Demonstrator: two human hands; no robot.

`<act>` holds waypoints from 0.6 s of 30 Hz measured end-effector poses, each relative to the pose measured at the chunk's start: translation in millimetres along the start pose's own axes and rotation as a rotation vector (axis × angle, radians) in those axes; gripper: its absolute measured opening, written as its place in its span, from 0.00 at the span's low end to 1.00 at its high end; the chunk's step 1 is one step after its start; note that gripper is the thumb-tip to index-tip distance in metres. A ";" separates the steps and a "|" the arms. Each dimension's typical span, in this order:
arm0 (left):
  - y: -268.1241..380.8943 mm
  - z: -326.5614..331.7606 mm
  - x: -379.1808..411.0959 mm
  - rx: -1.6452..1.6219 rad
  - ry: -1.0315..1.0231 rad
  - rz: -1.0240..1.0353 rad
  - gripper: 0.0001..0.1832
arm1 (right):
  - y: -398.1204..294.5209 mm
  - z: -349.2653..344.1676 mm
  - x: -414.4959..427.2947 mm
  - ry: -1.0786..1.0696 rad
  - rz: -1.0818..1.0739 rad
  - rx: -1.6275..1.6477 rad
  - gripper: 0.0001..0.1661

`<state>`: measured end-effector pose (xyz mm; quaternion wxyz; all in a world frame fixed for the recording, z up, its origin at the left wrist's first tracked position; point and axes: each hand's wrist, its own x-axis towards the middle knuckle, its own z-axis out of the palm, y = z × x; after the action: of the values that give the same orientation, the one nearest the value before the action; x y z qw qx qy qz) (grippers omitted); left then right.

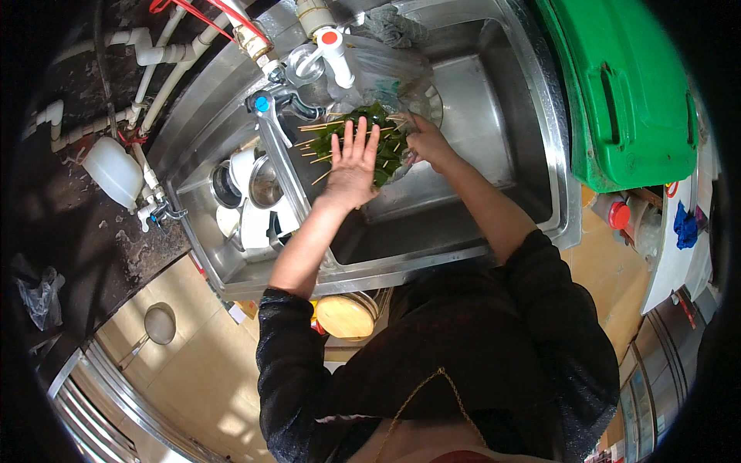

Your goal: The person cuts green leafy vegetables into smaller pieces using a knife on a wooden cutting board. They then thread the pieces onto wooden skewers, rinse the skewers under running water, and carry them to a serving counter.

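My left hand [351,173] lies flat with spread fingers on top of a bundle of green leaves on wooden skewers [386,168]. The bare stick ends [307,153] point left, over the divider side of the large steel sink basin [472,116]. At the bundle's right edge my right hand [429,142] is closed on clear plastic, which looks like part of a bag; its fingertips are partly hidden. Behind the bundle a cloudy plastic bag [388,63] lies in the basin under the taps.
A tap with a red cap [330,37] and one with a blue cap [262,104] overhang the sink. Pots and white bowls [255,226] fill the smaller left basin. A grey cloth [393,26] lies on the back rim. A green plastic bin [631,98] stands right.
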<state>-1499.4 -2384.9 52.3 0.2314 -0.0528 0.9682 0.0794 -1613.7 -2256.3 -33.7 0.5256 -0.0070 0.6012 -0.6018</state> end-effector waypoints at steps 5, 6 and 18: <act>-36.3 -22.0 -0.4 0.272 -0.045 -0.058 0.64 | 0.1 -7.7 -3.8 0.000 0.009 -0.055 0.38; -39.9 -29.8 0.2 0.267 -0.104 -0.075 0.65 | 1.9 -8.8 -3.5 -0.018 -0.003 -0.053 0.38; -53.8 -39.3 20.2 0.265 -0.312 -0.128 0.66 | 13.9 -8.1 -3.8 -0.034 -0.012 0.007 0.35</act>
<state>-1527.1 -2446.1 70.7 0.3882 -0.0704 0.9171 -0.0564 -1608.5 -2244.2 -43.7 0.5322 -0.0190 0.5902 -0.6067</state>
